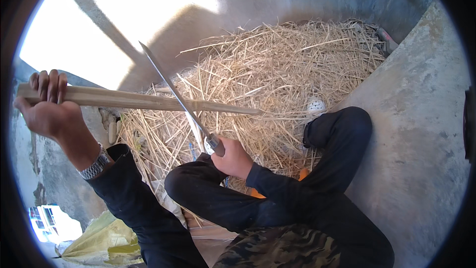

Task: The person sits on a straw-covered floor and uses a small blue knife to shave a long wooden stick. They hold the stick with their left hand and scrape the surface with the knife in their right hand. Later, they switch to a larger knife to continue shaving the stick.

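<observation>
My left hand (52,114) is wrapped round the thick end of a long, pale wooden stick (114,98), which reaches rightward over the straw and tapers to a thin tip. In my right hand (235,160) is the handle of a long-bladed knife (167,79), its narrow blade slanting up and to the left. The blade crosses over the middle of the stick; whether the edge touches the wood I cannot tell. My right fist sits close to my bent left knee, with the handle's lower end hidden inside it.
A broad heap of dry straw (292,64) covers the ground ahead. A concrete wall (416,124) rises close on my right, another wall (327,0) behind the straw. My folded legs end in a white perforated shoe (316,104). A yellowish sack (101,240) lies at lower left.
</observation>
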`<state>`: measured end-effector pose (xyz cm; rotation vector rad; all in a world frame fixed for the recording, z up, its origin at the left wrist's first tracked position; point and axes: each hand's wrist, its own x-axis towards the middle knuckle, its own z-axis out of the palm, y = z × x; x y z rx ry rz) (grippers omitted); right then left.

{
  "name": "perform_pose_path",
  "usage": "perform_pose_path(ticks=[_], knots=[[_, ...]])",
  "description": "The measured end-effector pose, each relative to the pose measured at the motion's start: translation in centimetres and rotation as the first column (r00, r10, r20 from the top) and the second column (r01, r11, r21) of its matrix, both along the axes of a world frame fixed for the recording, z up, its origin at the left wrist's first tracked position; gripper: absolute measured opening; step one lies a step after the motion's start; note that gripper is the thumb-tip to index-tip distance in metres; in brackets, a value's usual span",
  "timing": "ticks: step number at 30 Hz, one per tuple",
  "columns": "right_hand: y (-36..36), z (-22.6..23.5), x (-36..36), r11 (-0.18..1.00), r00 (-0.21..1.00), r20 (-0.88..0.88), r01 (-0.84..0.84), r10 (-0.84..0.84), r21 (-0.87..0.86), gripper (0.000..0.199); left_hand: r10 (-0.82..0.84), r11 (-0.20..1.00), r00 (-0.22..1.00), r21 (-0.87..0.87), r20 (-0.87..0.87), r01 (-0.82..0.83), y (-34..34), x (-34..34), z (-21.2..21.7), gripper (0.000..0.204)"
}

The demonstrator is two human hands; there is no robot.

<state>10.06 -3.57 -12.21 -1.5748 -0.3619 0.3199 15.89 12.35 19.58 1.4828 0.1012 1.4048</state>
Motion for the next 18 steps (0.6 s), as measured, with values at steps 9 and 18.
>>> perform_pose_path(ticks=[9, 18], knots=[[-2.5, -12.7, 2.1, 0.965, 0.908, -0.4, 0.017, -0.125, -0.263, 0.022, 0.036, 0.999, 0.999, -0.012, -0.014, -0.037, 1.6, 0.0, -0.3, 0.052], [-0.1, -3.5, 1.8, 0.999, 0.996, -0.091, 0.0, -0.004, -0.041, 0.015, 0.029, 0.998, 0.999, 0.052, -0.026, -0.028, 2.3, 0.3, 0.4, 0.044]])
